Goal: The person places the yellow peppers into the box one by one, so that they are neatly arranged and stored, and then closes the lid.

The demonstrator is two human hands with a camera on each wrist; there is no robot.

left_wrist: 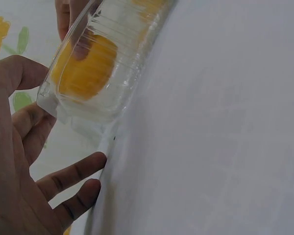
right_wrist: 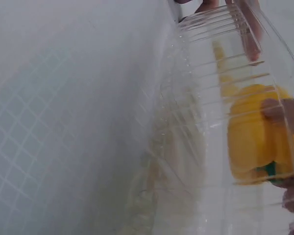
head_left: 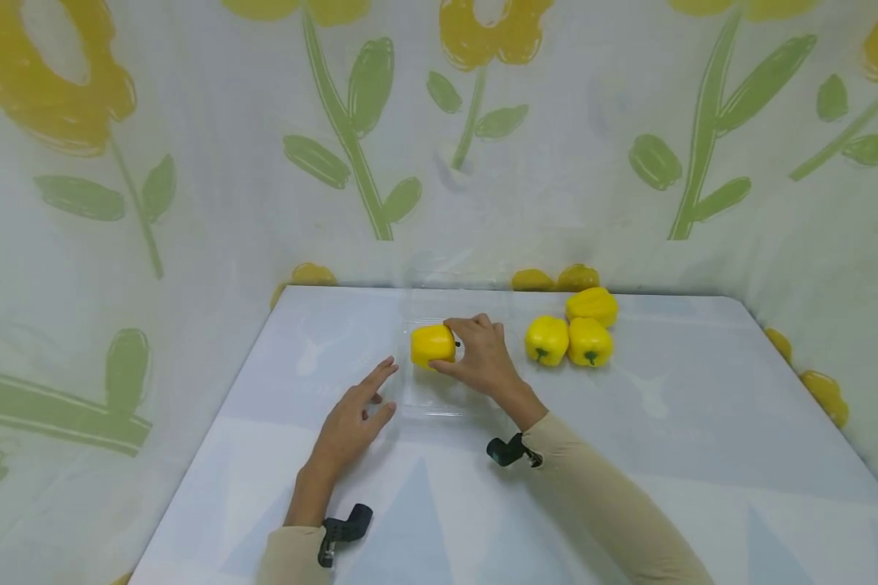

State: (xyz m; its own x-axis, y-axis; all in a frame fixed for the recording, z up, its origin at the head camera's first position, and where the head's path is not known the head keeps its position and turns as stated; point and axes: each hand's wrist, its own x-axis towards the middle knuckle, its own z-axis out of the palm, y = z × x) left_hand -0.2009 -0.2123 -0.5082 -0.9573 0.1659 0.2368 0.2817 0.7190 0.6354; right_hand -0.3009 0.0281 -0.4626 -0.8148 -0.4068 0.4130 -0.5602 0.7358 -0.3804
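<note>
A yellow bell pepper (head_left: 432, 347) lies on its side in my right hand (head_left: 483, 354), pinched between thumb and fingers over a clear plastic container (head_left: 439, 413). Its green stem (right_wrist: 270, 169) shows through the ribbed wall in the right wrist view. From the left wrist view, the pepper (left_wrist: 88, 68) sits behind the clear side wall. My left hand (head_left: 354, 418) is spread beside the container's left edge, fingers fairly straight. In its wrist view, the left thumb and a finger are right at the container's corner.
Three more yellow bell peppers (head_left: 547, 340) stand grouped on the white table (head_left: 702, 390), right of the container. A patterned cloth wall (head_left: 556, 162) rises behind the table's far edge. The container's raised clear lid (head_left: 454, 302) appears faintly at the back.
</note>
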